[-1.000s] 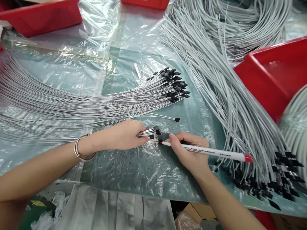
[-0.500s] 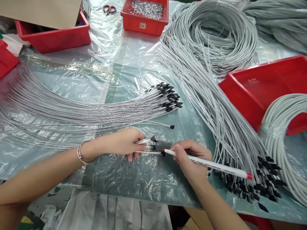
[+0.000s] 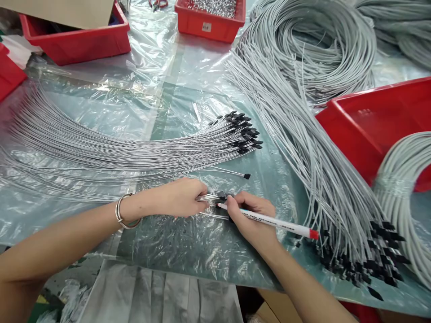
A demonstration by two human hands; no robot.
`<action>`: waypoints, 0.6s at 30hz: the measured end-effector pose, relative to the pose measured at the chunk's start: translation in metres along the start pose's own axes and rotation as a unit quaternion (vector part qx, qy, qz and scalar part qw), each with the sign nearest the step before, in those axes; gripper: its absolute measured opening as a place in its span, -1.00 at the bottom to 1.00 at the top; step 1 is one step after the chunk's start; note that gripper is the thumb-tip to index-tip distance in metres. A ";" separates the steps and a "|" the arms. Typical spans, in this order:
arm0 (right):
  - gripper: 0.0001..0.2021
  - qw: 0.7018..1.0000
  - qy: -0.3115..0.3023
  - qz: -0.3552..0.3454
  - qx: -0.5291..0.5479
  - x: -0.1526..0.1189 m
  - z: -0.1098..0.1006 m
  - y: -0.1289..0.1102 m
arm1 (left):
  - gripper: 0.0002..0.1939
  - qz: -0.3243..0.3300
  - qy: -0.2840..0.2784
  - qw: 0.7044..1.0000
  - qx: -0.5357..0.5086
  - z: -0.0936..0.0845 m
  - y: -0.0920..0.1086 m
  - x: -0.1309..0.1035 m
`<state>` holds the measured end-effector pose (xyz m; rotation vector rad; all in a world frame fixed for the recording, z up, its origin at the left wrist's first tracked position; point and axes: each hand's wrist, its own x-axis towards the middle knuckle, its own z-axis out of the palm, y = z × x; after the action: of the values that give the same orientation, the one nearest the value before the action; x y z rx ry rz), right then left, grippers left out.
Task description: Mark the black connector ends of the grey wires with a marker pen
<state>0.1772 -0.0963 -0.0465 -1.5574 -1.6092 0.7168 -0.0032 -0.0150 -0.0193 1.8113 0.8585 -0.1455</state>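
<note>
Clear plastic sheeting [image 3: 202, 251] covers the table. At far left, a red bin [image 3: 84, 45] sits behind a long fan of thin wires [image 3: 134, 150] with black ends. Nearer, the left hand [image 3: 182, 197], a bracelet [image 3: 118, 211] at its wrist, has its thumb and fingers clamped on a few loose wires [image 3: 209, 197]. Just to the right, the right hand [image 3: 254, 220] has thumb and fingers closed around a white pen [image 3: 279, 223], its red tip at the black ends of those wires. Farther right lies a thick grey cable bundle [image 3: 323, 166], then a red tray [image 3: 377, 121] and a pale cable coil [image 3: 397, 175].
</note>
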 end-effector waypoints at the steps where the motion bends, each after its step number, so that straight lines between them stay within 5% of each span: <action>1: -0.70 1.000 -0.004 0.001 -0.003 0.000 0.000 0.001 | -0.68 -0.001 -0.002 1.000 -0.004 0.000 -0.001 0.000; 7: -0.70 1.000 -0.012 0.003 -0.002 -0.002 -0.001 0.000 | -0.68 -0.019 -0.044 0.998 -0.033 -0.002 -0.002 -0.002; 18: -0.72 1.000 -0.015 -0.020 -0.019 -0.001 -0.001 -0.001 | -0.70 -0.007 -0.027 0.999 0.026 -0.002 0.000 -0.001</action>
<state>0.1773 -0.0971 -0.0448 -1.5442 -1.6799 0.6954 -0.0045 -0.0137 -0.0185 1.8416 0.8361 -0.2276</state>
